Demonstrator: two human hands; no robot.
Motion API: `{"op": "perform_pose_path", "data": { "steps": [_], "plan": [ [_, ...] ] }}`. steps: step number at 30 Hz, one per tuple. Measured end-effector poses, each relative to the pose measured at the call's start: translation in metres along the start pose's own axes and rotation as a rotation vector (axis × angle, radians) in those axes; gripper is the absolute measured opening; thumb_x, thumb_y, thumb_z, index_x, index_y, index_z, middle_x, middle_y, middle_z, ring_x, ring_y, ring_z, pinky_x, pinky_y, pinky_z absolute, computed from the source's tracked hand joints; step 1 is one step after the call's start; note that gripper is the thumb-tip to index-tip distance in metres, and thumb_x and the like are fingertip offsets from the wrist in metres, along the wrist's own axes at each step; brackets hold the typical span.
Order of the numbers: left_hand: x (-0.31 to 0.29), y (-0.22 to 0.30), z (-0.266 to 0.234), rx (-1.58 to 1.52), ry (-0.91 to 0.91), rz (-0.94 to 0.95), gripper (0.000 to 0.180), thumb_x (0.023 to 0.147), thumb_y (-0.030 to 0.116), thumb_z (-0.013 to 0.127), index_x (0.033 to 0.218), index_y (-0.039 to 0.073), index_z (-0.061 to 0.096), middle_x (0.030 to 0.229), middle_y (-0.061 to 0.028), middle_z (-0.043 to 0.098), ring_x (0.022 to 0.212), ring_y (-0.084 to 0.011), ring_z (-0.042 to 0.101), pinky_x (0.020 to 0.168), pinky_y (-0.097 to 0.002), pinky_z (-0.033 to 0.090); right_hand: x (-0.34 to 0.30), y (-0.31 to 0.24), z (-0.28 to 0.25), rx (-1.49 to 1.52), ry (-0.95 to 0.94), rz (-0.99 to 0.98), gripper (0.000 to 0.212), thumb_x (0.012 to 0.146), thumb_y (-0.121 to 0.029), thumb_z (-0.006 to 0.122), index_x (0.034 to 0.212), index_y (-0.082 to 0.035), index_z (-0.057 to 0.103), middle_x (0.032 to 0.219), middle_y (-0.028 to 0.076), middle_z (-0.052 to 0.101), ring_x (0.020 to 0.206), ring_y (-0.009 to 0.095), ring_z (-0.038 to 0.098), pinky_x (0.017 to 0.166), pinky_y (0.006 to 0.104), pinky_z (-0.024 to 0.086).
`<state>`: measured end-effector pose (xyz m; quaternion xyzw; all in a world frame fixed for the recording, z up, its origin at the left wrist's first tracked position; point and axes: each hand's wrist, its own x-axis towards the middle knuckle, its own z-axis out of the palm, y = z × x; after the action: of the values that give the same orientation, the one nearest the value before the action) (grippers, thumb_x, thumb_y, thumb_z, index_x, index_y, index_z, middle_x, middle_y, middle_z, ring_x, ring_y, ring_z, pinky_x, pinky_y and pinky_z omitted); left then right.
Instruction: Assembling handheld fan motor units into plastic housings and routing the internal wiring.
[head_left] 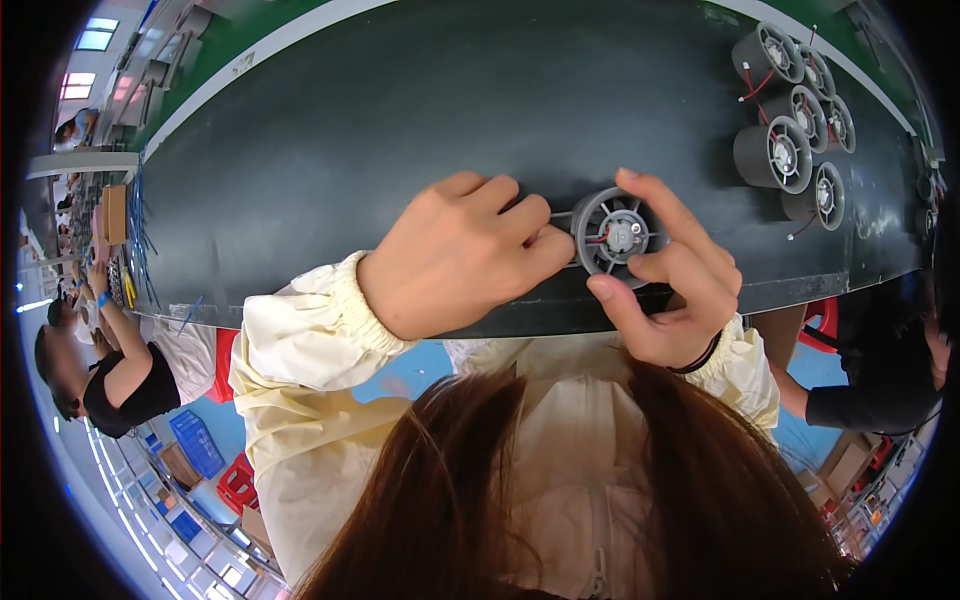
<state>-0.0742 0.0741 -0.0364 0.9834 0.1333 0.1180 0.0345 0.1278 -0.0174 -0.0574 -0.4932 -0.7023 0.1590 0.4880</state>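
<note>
My right hand (pixel 685 275) grips a round grey fan housing (pixel 584 238) by its rim, thumb and fingers spread around the ring. Spokes run inside the ring to a pale motor hub, and a red wire shows beside that hub. The housing is held above the front part of the dark table, its open face turned up. Close against its left side, my left hand (pixel 465 250) is closed with fingers curled and pinched. Thin grey edges show between those fingertips and the housing, but what they grip is hidden.
Several similar grey fan housings (pixel 785 153) with red wires stand grouped at the table's far right. The dark green tabletop (pixel 400 110) has its front edge just below my hands. People sit at both sides; cable ties (pixel 140 235) lie at the left end.
</note>
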Motion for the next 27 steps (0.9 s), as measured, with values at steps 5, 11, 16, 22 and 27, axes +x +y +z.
{"op": "perform_pose_path", "data": {
  "steps": [5,11,16,22,27],
  "plan": [
    [-0.002,-0.001,0.004,0.046,0.027,0.048,0.012,0.065,0.014,0.062,0.070,0.014,0.051,0.069,0.0007,0.049,0.066,-0.0158,0.053,0.060,-0.0274,0.043,0.000,0.000,-0.001,-0.009,-0.009,-0.001,0.033,0.063,-0.005,0.083,0.062,0.000,0.050,0.113,0.032,0.062,0.080,0.034,0.070,0.064,0.0322,0.056],
    [-0.006,-0.001,-0.004,0.038,-0.096,0.050,0.016,0.065,0.011,0.062,0.079,0.009,0.055,0.100,-0.0095,0.065,0.078,-0.0219,0.060,0.072,-0.0334,0.053,0.000,-0.001,0.000,-0.016,-0.006,0.006,0.034,0.063,-0.005,0.083,0.062,0.000,0.050,0.113,0.031,0.062,0.081,0.034,0.071,0.065,0.0327,0.057],
    [-0.005,-0.003,-0.010,0.032,-0.114,0.048,0.016,0.064,0.011,0.062,0.078,0.009,0.054,0.099,-0.0101,0.065,0.077,-0.0223,0.060,0.073,-0.0346,0.054,-0.005,-0.004,-0.002,0.035,-0.055,0.075,0.031,0.068,-0.005,0.080,0.068,0.001,0.050,0.119,0.037,0.057,0.105,0.044,0.065,0.087,0.0385,0.052],
    [-0.003,-0.006,-0.006,0.155,0.025,0.147,0.014,0.064,0.013,0.062,0.073,0.008,0.052,0.086,-0.0102,0.063,0.071,-0.0202,0.058,0.072,-0.0313,0.051,-0.002,-0.002,0.004,0.060,0.050,0.058,0.034,0.060,-0.004,0.083,0.062,-0.001,0.050,0.113,0.028,0.063,0.088,0.037,0.070,0.066,0.0337,0.057],
    [-0.001,-0.007,-0.013,0.231,-0.031,0.195,0.013,0.067,0.015,0.061,0.075,0.007,0.053,0.091,-0.0151,0.066,0.076,-0.0225,0.061,0.075,-0.0334,0.052,-0.003,-0.002,0.003,0.035,0.079,0.059,0.035,0.057,-0.004,0.083,0.061,-0.002,0.049,0.113,0.024,0.065,0.088,0.036,0.069,0.063,0.0335,0.056]
  ]
}}
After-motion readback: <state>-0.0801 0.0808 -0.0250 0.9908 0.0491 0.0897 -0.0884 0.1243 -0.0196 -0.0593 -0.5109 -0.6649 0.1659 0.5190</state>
